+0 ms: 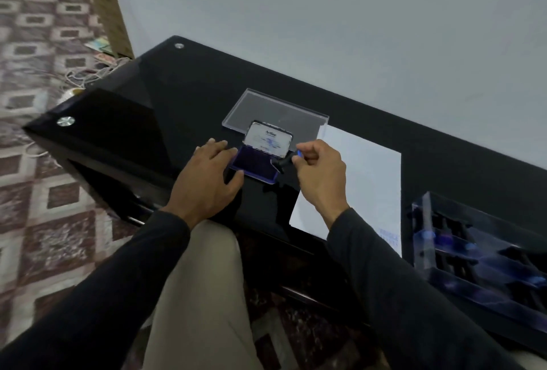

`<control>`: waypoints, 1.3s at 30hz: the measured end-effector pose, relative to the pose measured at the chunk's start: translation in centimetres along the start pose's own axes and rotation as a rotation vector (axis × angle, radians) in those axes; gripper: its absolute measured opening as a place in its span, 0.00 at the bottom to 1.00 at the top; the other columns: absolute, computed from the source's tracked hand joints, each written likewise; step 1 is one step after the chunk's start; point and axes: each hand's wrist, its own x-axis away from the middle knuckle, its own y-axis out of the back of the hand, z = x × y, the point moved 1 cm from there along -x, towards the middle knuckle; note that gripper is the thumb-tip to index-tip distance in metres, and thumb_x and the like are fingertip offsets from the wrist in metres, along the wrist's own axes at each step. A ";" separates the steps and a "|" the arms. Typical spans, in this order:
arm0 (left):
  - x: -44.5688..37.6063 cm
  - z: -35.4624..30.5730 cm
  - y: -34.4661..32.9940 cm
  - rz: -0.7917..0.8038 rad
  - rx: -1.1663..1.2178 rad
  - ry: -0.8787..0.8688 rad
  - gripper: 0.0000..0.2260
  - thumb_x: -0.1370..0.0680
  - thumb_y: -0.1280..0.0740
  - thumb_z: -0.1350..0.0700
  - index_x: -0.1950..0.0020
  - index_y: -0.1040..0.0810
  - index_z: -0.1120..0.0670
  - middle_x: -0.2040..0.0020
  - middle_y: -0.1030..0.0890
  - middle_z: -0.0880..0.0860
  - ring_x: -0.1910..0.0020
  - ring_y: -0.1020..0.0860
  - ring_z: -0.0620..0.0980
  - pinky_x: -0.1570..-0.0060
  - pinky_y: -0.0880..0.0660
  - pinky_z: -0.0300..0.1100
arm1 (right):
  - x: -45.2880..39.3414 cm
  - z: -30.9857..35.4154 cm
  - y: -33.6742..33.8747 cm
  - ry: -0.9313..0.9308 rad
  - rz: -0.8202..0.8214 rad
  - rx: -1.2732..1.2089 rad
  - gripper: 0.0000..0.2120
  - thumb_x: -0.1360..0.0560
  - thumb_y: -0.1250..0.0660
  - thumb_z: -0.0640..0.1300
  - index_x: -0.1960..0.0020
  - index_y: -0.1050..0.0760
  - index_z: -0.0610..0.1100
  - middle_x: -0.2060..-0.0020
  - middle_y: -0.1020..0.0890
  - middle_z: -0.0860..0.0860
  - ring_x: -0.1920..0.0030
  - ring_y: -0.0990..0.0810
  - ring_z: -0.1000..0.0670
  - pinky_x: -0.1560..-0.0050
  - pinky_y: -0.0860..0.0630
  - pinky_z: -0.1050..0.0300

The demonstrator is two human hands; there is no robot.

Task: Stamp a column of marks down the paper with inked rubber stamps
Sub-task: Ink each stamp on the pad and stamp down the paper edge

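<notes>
Right hand [321,173] fingers pinch the stamp [282,162] over the open ink pad [254,164]; left hand [208,177] fingers, spread, steady the pad.

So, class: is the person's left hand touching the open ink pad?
Touching. The head view shows the left hand with straight fingers resting on the ink pad at its left edge, thumb against the near corner.

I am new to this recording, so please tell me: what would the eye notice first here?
At the centre of the black table, the open ink pad draws the eye. The left hand steadies it, and the right hand pinches a small stamp over it. White paper lies to the right.
</notes>
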 end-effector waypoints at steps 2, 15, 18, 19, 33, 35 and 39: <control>0.0 0.9 0.2 0.001 -0.018 0.016 0.25 0.21 0.33 0.46 0.26 0.27 0.54 0.25 0.30 0.56 0.22 0.38 0.56 0.22 0.42 0.53 | -0.1 0.6 -1.3 0.086 0.001 0.052 0.07 0.24 0.31 0.38 0.48 0.20 0.46 0.53 0.17 0.52 0.52 0.19 0.54 0.53 0.26 0.73; -1.0 2.2 -0.9 0.052 -0.102 -0.023 0.25 0.20 0.35 0.45 0.27 0.27 0.55 0.25 0.30 0.57 0.21 0.40 0.58 0.22 0.45 0.58 | 0.1 3.1 -4.3 0.583 0.060 0.352 0.10 0.24 0.33 0.33 0.44 0.19 0.37 0.52 0.19 0.43 0.49 0.22 0.43 0.45 0.25 0.56; -1.0 2.5 -1.2 0.042 -0.112 -0.027 0.24 0.20 0.36 0.44 0.28 0.26 0.55 0.25 0.30 0.57 0.22 0.39 0.58 0.22 0.45 0.58 | -0.1 3.5 -4.4 0.601 0.068 0.375 0.08 0.25 0.33 0.31 0.47 0.19 0.35 0.55 0.19 0.41 0.51 0.21 0.41 0.47 0.23 0.50; -1.0 2.6 -1.3 0.038 -0.116 -0.029 0.24 0.20 0.37 0.43 0.28 0.25 0.55 0.25 0.29 0.57 0.22 0.38 0.58 0.23 0.44 0.58 | -0.1 3.5 -4.5 0.617 0.069 0.389 0.08 0.26 0.33 0.30 0.48 0.19 0.35 0.56 0.19 0.41 0.53 0.21 0.40 0.49 0.22 0.48; -0.9 3.0 -1.9 0.002 -0.136 -0.033 0.29 0.22 0.45 0.38 0.30 0.24 0.54 0.27 0.27 0.56 0.23 0.35 0.57 0.23 0.41 0.58 | -0.6 2.9 -5.3 0.480 0.160 0.383 0.10 0.23 0.33 0.36 0.43 0.18 0.39 0.50 0.19 0.43 0.48 0.21 0.45 0.42 0.24 0.52; -0.9 3.0 -2.0 0.000 -0.137 -0.036 0.29 0.22 0.45 0.39 0.30 0.24 0.54 0.27 0.27 0.57 0.23 0.35 0.57 0.23 0.41 0.58 | -0.6 2.9 -5.3 0.464 0.161 0.378 0.11 0.23 0.32 0.37 0.42 0.19 0.40 0.48 0.19 0.44 0.47 0.21 0.47 0.41 0.24 0.53; -0.9 3.0 -1.9 0.011 -0.159 -0.032 0.29 0.22 0.45 0.38 0.29 0.25 0.53 0.26 0.28 0.56 0.23 0.36 0.56 0.23 0.41 0.57 | -0.5 2.9 -5.0 0.446 0.168 0.372 0.12 0.24 0.31 0.39 0.41 0.19 0.42 0.46 0.20 0.46 0.46 0.21 0.49 0.40 0.23 0.55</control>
